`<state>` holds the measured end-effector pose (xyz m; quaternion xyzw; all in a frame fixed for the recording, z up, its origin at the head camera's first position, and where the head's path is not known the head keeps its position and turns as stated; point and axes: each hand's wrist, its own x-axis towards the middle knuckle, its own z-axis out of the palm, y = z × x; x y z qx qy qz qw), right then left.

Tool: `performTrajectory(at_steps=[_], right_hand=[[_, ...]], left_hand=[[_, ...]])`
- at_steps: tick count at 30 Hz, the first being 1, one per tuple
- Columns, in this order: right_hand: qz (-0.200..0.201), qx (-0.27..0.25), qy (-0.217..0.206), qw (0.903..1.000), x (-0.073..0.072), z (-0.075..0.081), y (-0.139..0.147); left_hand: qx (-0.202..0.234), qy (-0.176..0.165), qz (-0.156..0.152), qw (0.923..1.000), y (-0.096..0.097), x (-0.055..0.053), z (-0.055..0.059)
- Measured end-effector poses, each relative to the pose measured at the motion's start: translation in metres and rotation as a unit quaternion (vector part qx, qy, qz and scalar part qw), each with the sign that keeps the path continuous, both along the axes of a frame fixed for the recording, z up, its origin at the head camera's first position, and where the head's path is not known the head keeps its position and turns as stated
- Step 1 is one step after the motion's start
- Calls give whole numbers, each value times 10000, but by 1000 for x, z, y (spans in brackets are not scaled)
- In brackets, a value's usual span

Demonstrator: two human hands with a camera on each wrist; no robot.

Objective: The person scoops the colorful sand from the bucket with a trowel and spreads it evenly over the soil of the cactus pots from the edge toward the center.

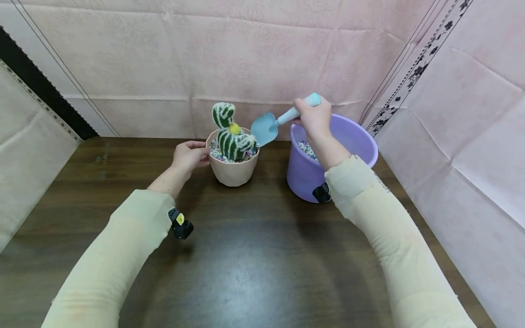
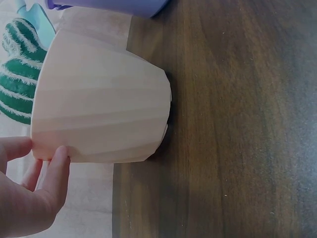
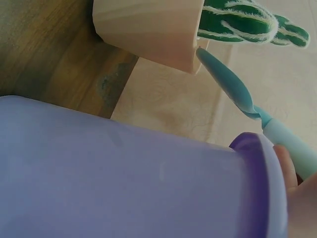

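A beige flowerpot point(image 1: 234, 174) stands upright on the table, holding a striped green cactus point(image 1: 234, 145) with a yellow flower and small pale pebbles. My left hand point(image 1: 189, 157) grips the pot's left side at the rim, its fingertips on the wall in the left wrist view. With my right hand point(image 1: 315, 117) I hold a light blue trowel point(image 1: 265, 129) by its handle. The trowel's blade reaches the pot's right rim, its tip at the edge in the right wrist view. The blade's upper face looks bare.
Right of the pot stands a purple bucket point(image 1: 301, 168) with coloured pebbles point(image 1: 307, 150) inside; my right forearm passes over its rim. The brown wooden table point(image 1: 246, 255) stretches in front. Pale patterned cloth point(image 1: 246, 54) hangs behind and at both sides.
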<state>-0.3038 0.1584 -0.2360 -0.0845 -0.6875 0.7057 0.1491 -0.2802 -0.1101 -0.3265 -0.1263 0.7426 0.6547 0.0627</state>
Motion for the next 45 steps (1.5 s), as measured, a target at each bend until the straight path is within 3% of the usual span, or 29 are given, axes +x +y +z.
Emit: performTrajectory(at_steps=[16, 27, 45], right_hand=[[311, 126, 300, 9990, 1, 1, 1], [627, 1227, 876, 9866, 8, 2, -5], [262, 152, 602, 9977, 8, 8, 10]], left_hand=[[-118, -138, 5, 9998, 0, 0, 1], [-147, -151, 17, 9998, 1, 0, 1], [-105, -67, -33, 9999, -1, 0, 0]])
